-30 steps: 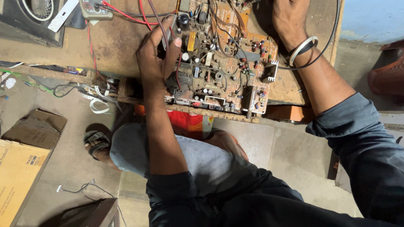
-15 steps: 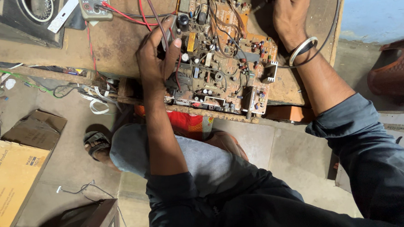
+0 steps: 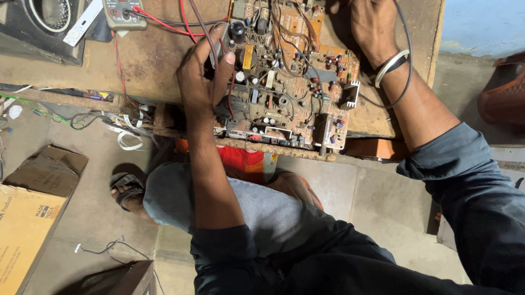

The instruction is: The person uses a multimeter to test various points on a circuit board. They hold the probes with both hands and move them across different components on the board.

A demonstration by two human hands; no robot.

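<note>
Since a second ago almost nothing has shifted: both hands stay where they were on the circuit board (image 3: 287,70), a brown, roughly rectangular panel crowded with cylindrical capacitors, coils and looping wires, lying flat on the scuffed wooden bench (image 3: 155,56). The left hand (image 3: 204,77) curls over the board's left edge, fingers closed on a slim grey probe-like tool. The right hand (image 3: 370,14) rests at the board's upper right, closed around a thin black cable (image 3: 406,49) that loops past the wrist. Left of the board, red leads run to a grey multimeter (image 3: 123,7). Lower left, off the bench, lies a flat cardboard box (image 3: 8,248).
</note>
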